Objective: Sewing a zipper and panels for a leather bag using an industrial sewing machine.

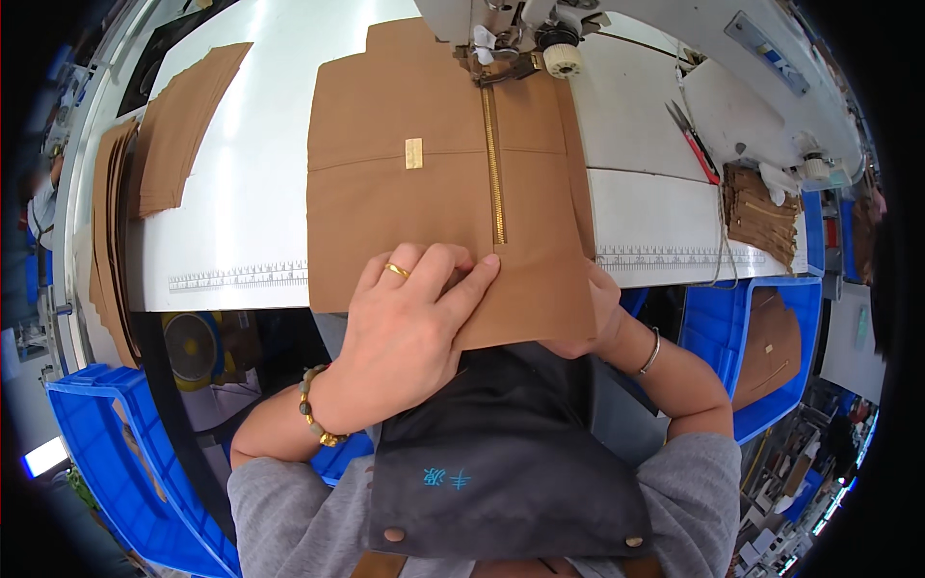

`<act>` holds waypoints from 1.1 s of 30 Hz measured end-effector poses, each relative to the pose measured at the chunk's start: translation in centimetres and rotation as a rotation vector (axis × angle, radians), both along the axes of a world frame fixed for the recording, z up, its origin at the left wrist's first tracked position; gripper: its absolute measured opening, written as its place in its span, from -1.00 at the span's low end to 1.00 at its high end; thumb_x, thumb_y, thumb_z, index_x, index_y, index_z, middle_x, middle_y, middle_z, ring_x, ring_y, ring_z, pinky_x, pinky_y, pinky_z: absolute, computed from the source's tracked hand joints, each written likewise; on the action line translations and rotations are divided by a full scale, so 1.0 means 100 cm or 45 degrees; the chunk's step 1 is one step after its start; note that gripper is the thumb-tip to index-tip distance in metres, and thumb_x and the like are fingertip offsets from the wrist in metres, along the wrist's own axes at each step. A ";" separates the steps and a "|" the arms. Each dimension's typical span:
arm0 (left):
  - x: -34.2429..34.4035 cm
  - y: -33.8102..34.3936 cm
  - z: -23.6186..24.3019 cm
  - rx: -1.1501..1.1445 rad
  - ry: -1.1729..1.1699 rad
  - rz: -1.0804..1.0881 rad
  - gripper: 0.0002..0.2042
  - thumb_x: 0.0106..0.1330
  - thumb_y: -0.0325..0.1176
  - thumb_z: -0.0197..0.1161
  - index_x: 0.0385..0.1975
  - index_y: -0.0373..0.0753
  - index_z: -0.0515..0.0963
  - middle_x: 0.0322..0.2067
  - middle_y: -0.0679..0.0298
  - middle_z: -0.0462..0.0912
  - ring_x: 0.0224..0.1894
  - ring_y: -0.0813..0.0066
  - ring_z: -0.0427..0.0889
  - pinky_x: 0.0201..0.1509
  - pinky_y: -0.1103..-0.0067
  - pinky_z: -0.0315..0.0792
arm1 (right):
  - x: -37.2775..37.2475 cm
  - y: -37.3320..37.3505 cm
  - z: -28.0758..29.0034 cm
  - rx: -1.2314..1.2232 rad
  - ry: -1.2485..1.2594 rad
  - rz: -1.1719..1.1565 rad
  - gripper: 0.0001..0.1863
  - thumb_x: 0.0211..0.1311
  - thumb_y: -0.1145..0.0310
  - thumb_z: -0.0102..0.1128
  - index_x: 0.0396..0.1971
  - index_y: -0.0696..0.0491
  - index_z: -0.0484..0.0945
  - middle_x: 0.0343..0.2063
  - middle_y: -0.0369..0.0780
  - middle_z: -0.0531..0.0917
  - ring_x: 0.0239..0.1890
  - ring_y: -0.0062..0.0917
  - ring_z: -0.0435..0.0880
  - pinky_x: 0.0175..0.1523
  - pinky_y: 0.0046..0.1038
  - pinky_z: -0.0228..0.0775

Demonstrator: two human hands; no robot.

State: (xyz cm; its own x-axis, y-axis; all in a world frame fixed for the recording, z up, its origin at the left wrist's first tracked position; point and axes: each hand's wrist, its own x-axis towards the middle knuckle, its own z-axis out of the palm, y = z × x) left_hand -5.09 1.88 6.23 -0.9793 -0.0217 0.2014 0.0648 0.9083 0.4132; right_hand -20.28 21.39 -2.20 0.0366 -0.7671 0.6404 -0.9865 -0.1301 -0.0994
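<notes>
A brown fabric panel [395, 212] with a brass zipper [493, 173] and a small pale label [414, 153] lies under the presser foot [496, 72] of a white sewing machine. My left hand [414, 318] is on top of the panel, fingers curled and closed on it, one fingertip just below the zipper's lower end. My right hand [588, 323] grips the panel's right side near the table edge, its fingers partly hidden under the fabric.
Brown pieces [183, 125] and stacks [111, 241] lie left on the white table [251, 183]. Scissors [694, 144] and a small bundle of pieces [756, 212] lie right. Blue bins [145, 462] [713, 328] flank me below. A person [46, 202] shows at the far left.
</notes>
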 end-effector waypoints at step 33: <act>-0.048 -0.040 -0.011 -0.172 0.084 -0.108 -0.31 0.05 -0.01 0.56 0.20 -0.19 0.62 0.25 0.20 0.63 0.26 0.20 0.61 0.41 0.15 0.43 | -0.011 -0.024 0.044 0.109 -0.132 0.092 -0.83 0.01 0.46 0.35 -0.38 0.20 0.64 -0.31 -0.19 0.60 -0.25 -0.34 0.60 -0.17 -0.35 0.55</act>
State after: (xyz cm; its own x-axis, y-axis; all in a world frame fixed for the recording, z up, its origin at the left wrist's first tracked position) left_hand -9.88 -2.09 5.10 -0.9610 0.0923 0.2605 0.1668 0.9453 0.2802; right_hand -21.35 18.99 2.20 0.0305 -0.8167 0.5763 -0.9587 -0.1869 -0.2142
